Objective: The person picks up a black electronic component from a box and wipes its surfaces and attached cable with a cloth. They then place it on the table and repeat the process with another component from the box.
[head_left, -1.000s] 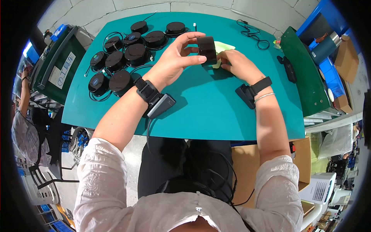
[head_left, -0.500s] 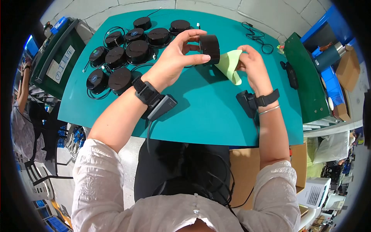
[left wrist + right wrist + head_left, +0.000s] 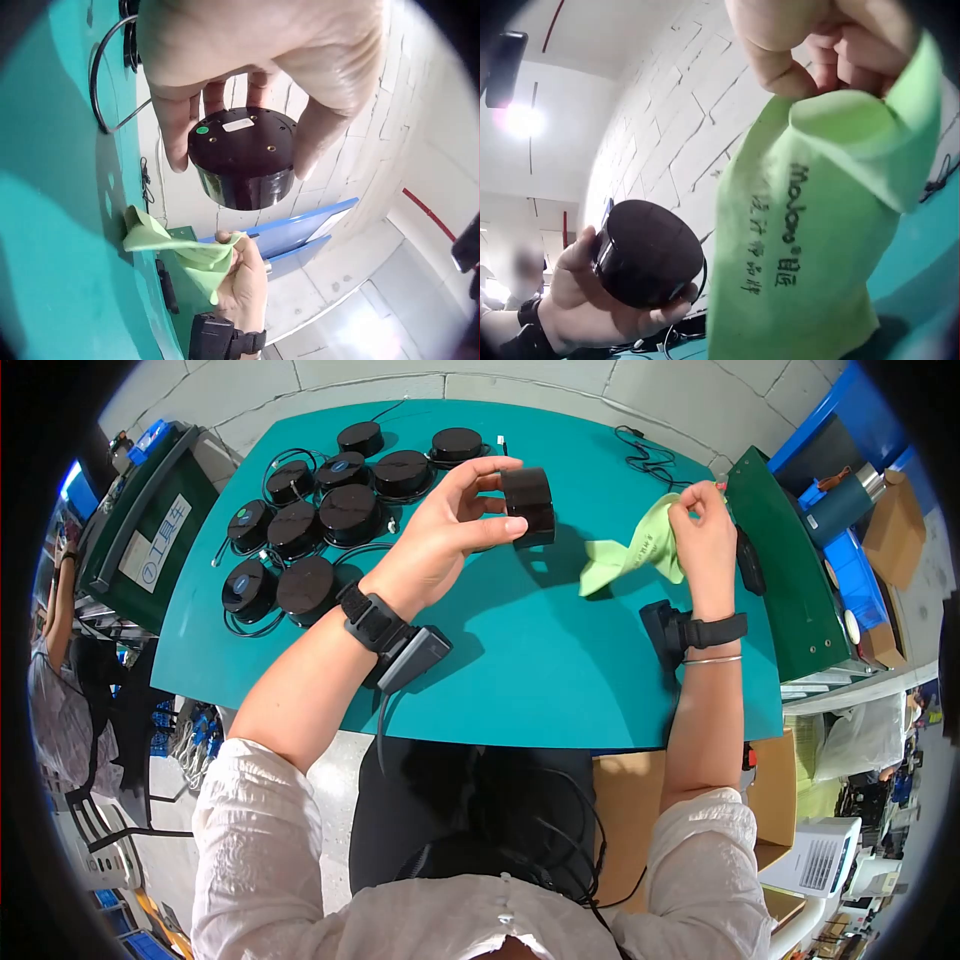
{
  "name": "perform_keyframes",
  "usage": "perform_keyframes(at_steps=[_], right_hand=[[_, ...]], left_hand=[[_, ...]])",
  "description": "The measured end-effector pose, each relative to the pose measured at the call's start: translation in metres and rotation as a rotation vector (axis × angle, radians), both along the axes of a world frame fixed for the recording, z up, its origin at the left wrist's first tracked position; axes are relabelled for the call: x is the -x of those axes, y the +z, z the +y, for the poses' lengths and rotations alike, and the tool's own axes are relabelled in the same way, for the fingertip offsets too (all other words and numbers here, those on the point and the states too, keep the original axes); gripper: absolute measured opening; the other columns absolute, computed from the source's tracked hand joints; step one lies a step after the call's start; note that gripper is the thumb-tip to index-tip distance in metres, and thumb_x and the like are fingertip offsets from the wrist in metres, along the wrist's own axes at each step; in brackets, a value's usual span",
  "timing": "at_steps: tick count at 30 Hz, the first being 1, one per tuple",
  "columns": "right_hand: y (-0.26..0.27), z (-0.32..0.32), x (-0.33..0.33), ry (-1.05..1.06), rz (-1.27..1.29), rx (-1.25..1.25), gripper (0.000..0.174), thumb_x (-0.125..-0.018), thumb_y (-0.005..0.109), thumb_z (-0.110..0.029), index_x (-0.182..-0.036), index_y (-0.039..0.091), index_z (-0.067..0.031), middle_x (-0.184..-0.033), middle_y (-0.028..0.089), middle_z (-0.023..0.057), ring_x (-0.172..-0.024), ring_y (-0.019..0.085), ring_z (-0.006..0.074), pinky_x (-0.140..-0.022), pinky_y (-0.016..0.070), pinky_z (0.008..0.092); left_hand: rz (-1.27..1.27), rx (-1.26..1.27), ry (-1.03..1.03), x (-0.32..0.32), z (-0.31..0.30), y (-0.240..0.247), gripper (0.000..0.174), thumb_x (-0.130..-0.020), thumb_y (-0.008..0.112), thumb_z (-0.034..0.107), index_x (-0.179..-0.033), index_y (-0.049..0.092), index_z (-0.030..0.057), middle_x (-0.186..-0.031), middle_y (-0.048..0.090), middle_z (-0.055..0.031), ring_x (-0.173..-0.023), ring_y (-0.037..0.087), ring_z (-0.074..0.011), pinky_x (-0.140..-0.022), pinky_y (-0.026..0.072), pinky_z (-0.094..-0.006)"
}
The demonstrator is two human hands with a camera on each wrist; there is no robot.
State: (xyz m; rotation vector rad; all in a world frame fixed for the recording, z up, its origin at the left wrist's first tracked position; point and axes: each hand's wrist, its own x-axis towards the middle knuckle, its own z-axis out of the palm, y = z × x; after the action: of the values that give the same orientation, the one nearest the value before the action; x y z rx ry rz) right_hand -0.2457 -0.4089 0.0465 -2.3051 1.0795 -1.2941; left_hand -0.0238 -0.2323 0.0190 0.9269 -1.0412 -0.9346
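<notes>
My left hand (image 3: 445, 535) grips a black round puck-shaped device (image 3: 529, 508) by its edge, tipped on its side above the table. The left wrist view shows the underside of the device (image 3: 244, 142), with a green dot, a white label and small brass-coloured screw holes. Its other face, smooth and glossy black, appears in the right wrist view (image 3: 651, 253). To the right, my right hand (image 3: 705, 545) pinches a light green cloth (image 3: 640, 550) by its upper edge. The cloth hangs down in folds, and dark printed lettering crosses it in the right wrist view.
Several similar black devices (image 3: 350, 513) with coiled cables stand on the left of the green table (image 3: 500, 690). A thin black cable (image 3: 650, 458) lies at the back right. A dark pouch-like object (image 3: 750, 563) rests by the right edge, beside a green cabinet (image 3: 790, 580).
My right hand has drawn the green cloth away from the black device, rightward across the table. My left hand keeps its hold on the device in nearly the same place.
</notes>
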Motion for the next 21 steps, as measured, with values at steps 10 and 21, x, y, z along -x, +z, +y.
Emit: perform_keyframes(at_steps=[10,21], right_hand=[[-0.015,-0.041,0.026,0.899,-0.562,-1.242,0.018,-0.093,0.049,-0.012,-0.1,0.057,0.0026,-0.099,0.067,0.0147,-0.089,0.066,0.0219,-0.074,0.0535,0.0347],[-0.007,0.051,-0.03,0.905,-0.911,-0.787,0.017,-0.098,0.047,-0.01,-0.109,0.056,-0.001,-0.118,0.06,0.0132,-0.113,0.058,0.023,-0.093,0.0495,0.0375]], left_hand=[[0.037,-0.015,-0.049,0.004,0.003,0.003,0.063,-0.076,0.075,0.014,-0.133,0.048,0.0095,-0.115,0.055,-0.0005,-0.097,0.053,-0.0101,-0.082,0.0439,-0.0263],[-0.038,-0.008,-0.039,0.005,-0.002,-0.002,0.063,-0.078,0.074,0.012,-0.133,0.046,0.0072,-0.12,0.054,-0.0054,-0.108,0.053,-0.0138,-0.09,0.0466,-0.0302]])
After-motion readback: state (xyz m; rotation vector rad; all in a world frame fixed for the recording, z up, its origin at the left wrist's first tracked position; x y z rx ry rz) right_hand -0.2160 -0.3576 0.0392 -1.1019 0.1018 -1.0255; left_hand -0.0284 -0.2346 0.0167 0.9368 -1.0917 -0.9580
